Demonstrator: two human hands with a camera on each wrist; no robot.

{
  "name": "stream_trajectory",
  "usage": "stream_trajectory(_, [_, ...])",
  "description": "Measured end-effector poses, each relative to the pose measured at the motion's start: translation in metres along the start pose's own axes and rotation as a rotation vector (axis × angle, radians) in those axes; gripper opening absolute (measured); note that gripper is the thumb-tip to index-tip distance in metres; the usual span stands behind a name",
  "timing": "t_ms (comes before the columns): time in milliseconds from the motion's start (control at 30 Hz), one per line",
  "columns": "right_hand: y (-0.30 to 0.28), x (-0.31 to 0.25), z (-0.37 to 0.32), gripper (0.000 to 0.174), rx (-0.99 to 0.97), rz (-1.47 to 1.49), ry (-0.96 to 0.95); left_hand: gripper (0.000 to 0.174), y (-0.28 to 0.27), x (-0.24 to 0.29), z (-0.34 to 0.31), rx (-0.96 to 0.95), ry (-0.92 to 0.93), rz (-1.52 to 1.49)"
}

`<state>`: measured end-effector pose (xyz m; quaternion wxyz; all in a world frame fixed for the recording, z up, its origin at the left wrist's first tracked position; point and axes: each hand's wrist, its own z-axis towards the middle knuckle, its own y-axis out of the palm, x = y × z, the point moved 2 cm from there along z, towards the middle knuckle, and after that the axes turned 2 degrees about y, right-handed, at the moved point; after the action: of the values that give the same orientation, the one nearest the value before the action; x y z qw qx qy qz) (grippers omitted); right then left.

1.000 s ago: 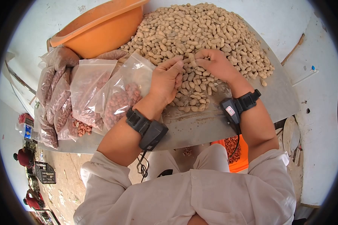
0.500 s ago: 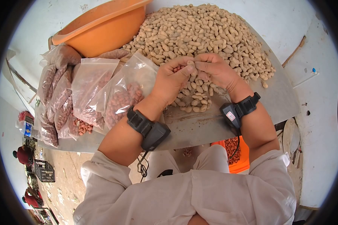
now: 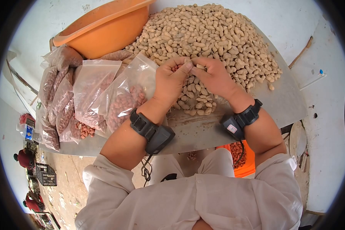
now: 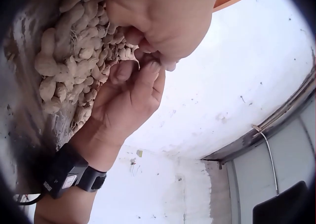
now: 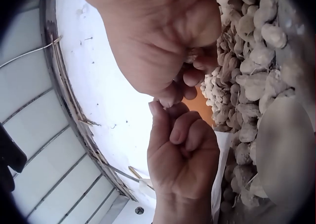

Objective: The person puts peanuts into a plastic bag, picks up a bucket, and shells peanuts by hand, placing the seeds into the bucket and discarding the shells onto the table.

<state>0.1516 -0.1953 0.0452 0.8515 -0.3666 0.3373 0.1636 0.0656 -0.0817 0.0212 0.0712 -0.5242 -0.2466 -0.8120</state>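
Both hands meet fingertip to fingertip over the near side of a large heap of unshelled peanuts [image 3: 203, 32]. My left hand [image 3: 168, 80] curls round several red peanut kernels [image 3: 176, 68], its thumb and forefinger together at the tips. A pale peanut shell [image 3: 200, 67] shows in the curled fingers of my right hand [image 3: 216, 78]. In the left wrist view the right hand [image 4: 131, 98] reaches up to the left one. The right wrist view shows the left hand [image 5: 182, 160] with fingers bent inward. What lies between the touching fingertips is mostly hidden.
Left of the hands lie clear bags [image 3: 120, 103] of red kernels on the metal table [image 3: 188, 142]. An orange basin [image 3: 107, 36] stands behind them. Below the table edge an orange container [image 3: 249, 159] holds red bits. Two people [image 3: 25, 158] are far left.
The hands were slightly apart with a peanut between them, then came together. The right hand has since shifted a little left, and red kernels now show in the left hand.
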Motion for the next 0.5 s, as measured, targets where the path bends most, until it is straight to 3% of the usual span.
stream_trajectory(233, [0.005, 0.000, -0.002, 0.019, 0.074, -0.097, 0.007, 0.009, 0.003, -0.004, -0.001, 0.003, 0.011, -0.078])
stream_trajectory(333, [0.009, 0.007, -0.003, 0.019, 0.020, 0.282, 0.240, 0.012, -0.001, -0.009, 0.001, 0.008, -0.037, -0.124])
stream_trajectory(433, [0.014, 0.016, -0.004, 0.018, 0.040, 0.709, 0.359, 0.013, 0.001, -0.012, 0.004, 0.008, -0.045, -0.199])
stream_trajectory(500, [0.017, 0.019, -0.004, 0.017, 0.035, 0.831, 0.405, 0.014, 0.003, -0.012, 0.003, 0.008, -0.048, -0.241])
